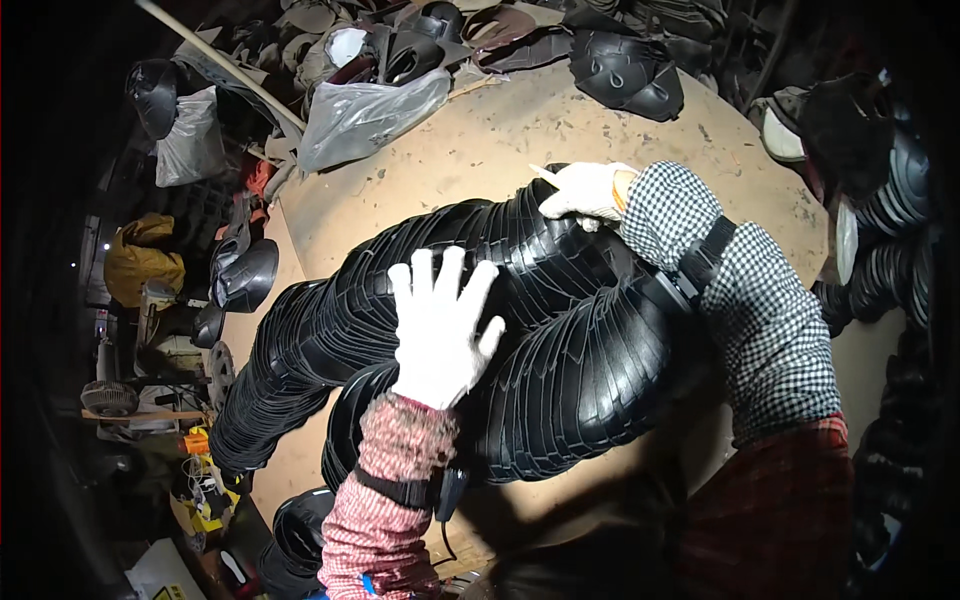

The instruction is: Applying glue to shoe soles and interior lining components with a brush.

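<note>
Long rows of nested black leather shoe uppers [580, 375] lie across the board in front of me, packed edge to edge and curving. My left hand [437, 325], in a white knitted glove, rests flat on the rows with its fingers spread, holding nothing. At the far right end of the farther row [470, 235], my right hand [592, 192], also white-gloved, is bent round the edge of the uppers. One of its fingers points left while others curl down onto the leather. Part of its grip is hidden.
A tan board [500, 130] bears the rows. Along its far edge lie a clear plastic bag [375, 115] and loose black leather pieces [625, 75]. More stacked uppers [890, 200] stand at the right. A small fan [110, 398] and a yellow box [205, 495] are at the left.
</note>
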The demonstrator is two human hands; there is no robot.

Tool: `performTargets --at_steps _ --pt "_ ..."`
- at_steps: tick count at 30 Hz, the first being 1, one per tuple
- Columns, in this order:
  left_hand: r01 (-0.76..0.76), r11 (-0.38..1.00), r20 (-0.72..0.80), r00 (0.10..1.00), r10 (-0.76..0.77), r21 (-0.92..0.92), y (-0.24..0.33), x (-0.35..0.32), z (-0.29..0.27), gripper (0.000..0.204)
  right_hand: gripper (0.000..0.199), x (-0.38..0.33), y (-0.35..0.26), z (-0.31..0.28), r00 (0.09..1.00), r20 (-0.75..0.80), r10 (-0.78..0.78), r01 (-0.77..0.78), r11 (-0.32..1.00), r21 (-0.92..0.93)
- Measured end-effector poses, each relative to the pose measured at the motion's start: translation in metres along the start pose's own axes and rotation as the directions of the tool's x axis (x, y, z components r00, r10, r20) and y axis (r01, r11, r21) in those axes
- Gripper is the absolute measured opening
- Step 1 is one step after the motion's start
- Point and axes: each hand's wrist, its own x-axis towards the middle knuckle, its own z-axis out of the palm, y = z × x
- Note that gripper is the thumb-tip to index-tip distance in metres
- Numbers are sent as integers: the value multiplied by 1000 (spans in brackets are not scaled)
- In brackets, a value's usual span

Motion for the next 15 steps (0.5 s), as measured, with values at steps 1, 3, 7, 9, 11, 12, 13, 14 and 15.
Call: performTargets --at_steps 1,3,7,9,11,12,13,14,15 --pt "51 999 5 999 -51 5 -6 1 14 73 45 0 -1 -1 998 69 -11 14 998 -55" --pt "61 997 46 997 -63 40 -13 -3 31 78 67 1 0 0 991 136 -11 30 990 -136" --pt "79 995 6 997 -80 66 -19 -2 54 86 82 -8 2 -5 984 106 -140 149 986 -78" --pt "82 995 -21 997 -81 56 -19 -4 60 85 84 -3 11 -3 980 136 -145 150 988 -23" --pt "97 995 -63 993 -96 12 -18 -7 58 82 86 -3 8 -2 973 168 -157 158 987 10" --pt "105 994 -67 992 -104 11 -17 -9 58 82 87 -8 5 -3 966 204 -162 143 984 103" --pt "104 995 -71 992 -104 0 -17 -12 57 80 88 -14 -3 -5 962 233 -144 128 988 85" --pt "103 995 -75 992 -104 -12 -17 -13 56 78 88 -6 2 -3 960 237 -145 131 988 77" --pt "95 995 -87 991 -98 -37 -15 -11 56 77 89 4 17 -1 965 231 -122 114 992 47"
